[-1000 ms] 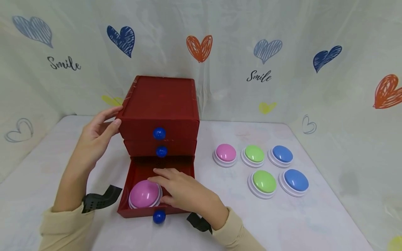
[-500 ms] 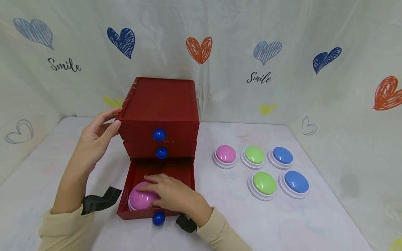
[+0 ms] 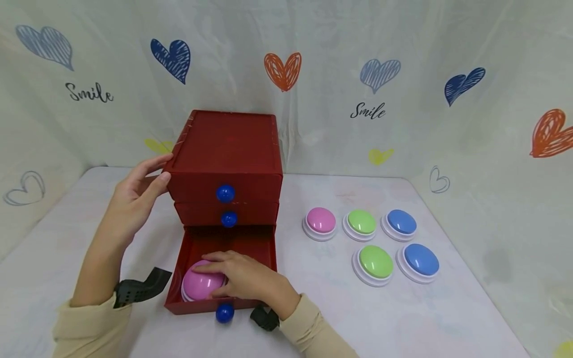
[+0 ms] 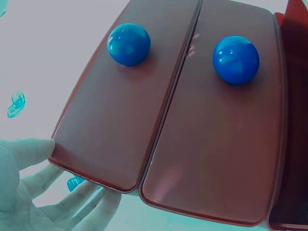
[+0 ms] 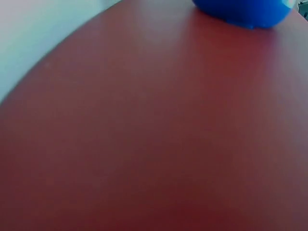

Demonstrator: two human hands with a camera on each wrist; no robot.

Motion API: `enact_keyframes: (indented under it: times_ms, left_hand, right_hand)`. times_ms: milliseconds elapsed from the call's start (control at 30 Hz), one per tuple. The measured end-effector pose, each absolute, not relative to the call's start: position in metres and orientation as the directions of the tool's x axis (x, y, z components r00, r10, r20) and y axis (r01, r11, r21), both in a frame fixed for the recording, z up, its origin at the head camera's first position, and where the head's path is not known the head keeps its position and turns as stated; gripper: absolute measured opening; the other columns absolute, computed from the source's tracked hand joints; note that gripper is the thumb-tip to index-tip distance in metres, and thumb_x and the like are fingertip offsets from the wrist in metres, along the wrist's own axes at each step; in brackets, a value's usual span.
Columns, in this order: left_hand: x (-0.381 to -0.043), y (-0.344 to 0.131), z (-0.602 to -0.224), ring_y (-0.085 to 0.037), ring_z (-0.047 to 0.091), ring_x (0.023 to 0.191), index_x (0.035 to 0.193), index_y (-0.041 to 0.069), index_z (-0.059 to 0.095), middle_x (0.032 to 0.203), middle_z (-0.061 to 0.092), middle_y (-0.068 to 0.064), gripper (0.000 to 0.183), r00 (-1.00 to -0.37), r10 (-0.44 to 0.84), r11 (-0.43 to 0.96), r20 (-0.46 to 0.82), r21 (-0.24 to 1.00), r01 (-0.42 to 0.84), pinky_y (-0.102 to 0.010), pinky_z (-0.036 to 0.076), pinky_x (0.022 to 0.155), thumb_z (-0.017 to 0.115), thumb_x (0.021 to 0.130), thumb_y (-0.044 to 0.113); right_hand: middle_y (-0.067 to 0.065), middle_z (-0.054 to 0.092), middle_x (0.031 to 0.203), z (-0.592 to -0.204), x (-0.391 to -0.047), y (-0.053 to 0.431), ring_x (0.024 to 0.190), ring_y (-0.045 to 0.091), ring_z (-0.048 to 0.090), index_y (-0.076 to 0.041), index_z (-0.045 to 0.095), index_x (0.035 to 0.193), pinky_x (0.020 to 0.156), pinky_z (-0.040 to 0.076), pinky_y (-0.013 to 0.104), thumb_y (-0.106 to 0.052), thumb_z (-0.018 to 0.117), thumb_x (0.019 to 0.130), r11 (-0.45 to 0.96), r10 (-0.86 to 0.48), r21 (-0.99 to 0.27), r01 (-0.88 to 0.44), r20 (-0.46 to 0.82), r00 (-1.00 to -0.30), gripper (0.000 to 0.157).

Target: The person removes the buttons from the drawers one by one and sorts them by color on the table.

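A red drawer cabinet (image 3: 233,141) with blue ball knobs stands on the table, its bottom drawer (image 3: 241,241) pulled out. My left hand (image 3: 134,196) grips the cabinet's upper left front corner, thumb at the front edge and fingers along the side. Inside the drawer, toward the left front, sits a pink dome push button (image 3: 199,286) on a white base. My right hand (image 3: 246,278) holds this button from the right, fingers over the dome and thumb low at its front. The right wrist view is filled by the red drawer front (image 5: 154,125) and part of its blue knob (image 5: 240,9).
Right of the cabinet, several more push buttons rest on the white table (image 3: 331,313): a pink one (image 3: 321,220), green ones (image 3: 376,262) and blue ones (image 3: 421,259). A curtain (image 3: 327,94) printed with hearts hangs behind.
My right hand has moved left and slightly down, from the pink button's right edge to over its dome. The left hand stays at the cabinet's corner.
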State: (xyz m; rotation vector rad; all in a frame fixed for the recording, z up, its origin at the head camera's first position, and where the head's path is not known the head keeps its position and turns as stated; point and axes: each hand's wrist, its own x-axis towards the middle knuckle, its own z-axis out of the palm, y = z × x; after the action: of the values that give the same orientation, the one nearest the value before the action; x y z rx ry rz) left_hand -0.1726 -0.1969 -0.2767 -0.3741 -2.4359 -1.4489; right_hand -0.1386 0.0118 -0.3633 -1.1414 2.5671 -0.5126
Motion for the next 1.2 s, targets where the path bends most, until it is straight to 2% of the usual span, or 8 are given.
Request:
enact_keyframes:
  times_ms: [333,800,1200]
  left_hand:
    - [-0.1728,-0.1974,-0.2766,0.008,0.05,0.102,0.144,0.022,0.036,0.141,0.039,-0.013,0.046,-0.929,0.072,0.466,0.364,0.811,0.354,-0.006,0.042,0.079,0.044,0.098,0.024]
    - [-0.1728,-0.1973,-0.2777,0.007,0.053,0.101,0.143,0.019,0.037,0.137,0.041,-0.01,0.045,-0.919,0.081,0.427,0.387,0.819,0.383,-0.005,0.041,0.08,0.044,0.098,0.02]
    - [-0.1729,-0.1979,-0.2772,0.007,0.052,0.102,0.143,0.02,0.037,0.139,0.04,-0.011,0.045,-0.922,0.083,0.438,0.377,0.817,0.374,-0.004,0.041,0.079,0.044,0.098,0.021]
  right_hand:
    - [-0.008,0.047,0.137,-0.3609,-0.1384,0.0118,0.124,0.009,0.045,-0.034,0.047,0.135,0.095,0.045,0.023,-0.033,0.07,0.081,0.621,-0.751,-0.419,-0.662,-0.079,-0.655,0.059]
    - [-0.008,0.048,0.134,-0.361,-0.1376,0.0108,0.121,0.008,0.046,-0.033,0.048,0.134,0.094,0.045,0.023,-0.036,0.07,0.081,0.645,-0.73,-0.413,-0.643,-0.084,-0.678,0.057]
    - [-0.007,0.05,0.128,-0.3607,-0.1375,0.012,0.112,0.007,0.046,-0.031,0.051,0.132,0.089,0.046,0.019,-0.042,0.068,0.082,0.658,-0.713,-0.386,-0.646,-0.044,-0.7,0.054]
